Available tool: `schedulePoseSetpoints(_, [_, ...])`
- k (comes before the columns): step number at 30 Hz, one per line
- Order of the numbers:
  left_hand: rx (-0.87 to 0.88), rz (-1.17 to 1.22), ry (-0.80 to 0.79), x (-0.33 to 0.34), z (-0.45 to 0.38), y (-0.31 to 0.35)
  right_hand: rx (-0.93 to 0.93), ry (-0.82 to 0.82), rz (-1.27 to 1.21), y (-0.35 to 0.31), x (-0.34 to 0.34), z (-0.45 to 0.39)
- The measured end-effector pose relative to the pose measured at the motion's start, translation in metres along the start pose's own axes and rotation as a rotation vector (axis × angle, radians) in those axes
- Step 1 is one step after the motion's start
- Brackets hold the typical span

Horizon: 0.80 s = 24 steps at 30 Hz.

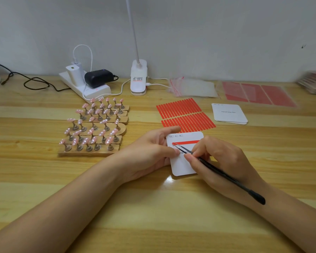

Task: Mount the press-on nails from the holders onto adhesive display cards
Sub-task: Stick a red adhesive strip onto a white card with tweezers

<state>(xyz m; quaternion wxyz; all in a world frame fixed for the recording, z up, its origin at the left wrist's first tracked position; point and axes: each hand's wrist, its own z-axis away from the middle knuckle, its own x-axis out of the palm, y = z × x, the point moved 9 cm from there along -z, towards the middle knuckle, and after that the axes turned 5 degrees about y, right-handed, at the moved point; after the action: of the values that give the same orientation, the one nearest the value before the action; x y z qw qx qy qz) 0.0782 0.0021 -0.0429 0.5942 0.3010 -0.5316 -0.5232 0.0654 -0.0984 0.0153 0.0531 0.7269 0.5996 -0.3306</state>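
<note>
Press-on nails (91,125) sit on holders (88,151) left of your left hand (150,152) pinching the card (182,165), right hand (219,161) gripping tweezers (217,171) at the red strip (187,142); judged light, glossy, slippery: take each by its side edges.

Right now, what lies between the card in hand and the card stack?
In the head view, the red strip sheets lie partly between the card and the stack; the remaining stretch is bare table.
</note>
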Motion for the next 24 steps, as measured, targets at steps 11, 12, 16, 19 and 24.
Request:
schedulePoseSetpoints(11, [0.005, -0.007, 0.019, -0.0006, -0.0002, 0.0003, 0.039, 0.026, 0.017, 0.0025, -0.0018, -0.0005])
schedulePoseSetpoints(12, [0.003, -0.007, 0.02, -0.0007, -0.0002, 0.0, 0.055, 0.032, 0.018, 0.004, -0.0031, 0.0])
schedulePoseSetpoints(16, [0.001, -0.003, 0.021, -0.0012, 0.0009, -0.0003, 0.08, 0.038, -0.003, 0.0058, -0.0061, 0.0008])
schedulePoseSetpoints(19, [0.007, -0.012, 0.025, -0.0014, 0.0005, -0.0004, 0.062, 0.045, -0.014, 0.0026, -0.006, 0.0003])
schedulePoseSetpoints(24, [0.016, -0.039, 0.043, -0.0023, -0.0011, -0.0019, 0.031, 0.027, -0.013, 0.0, -0.0034, 0.0001])
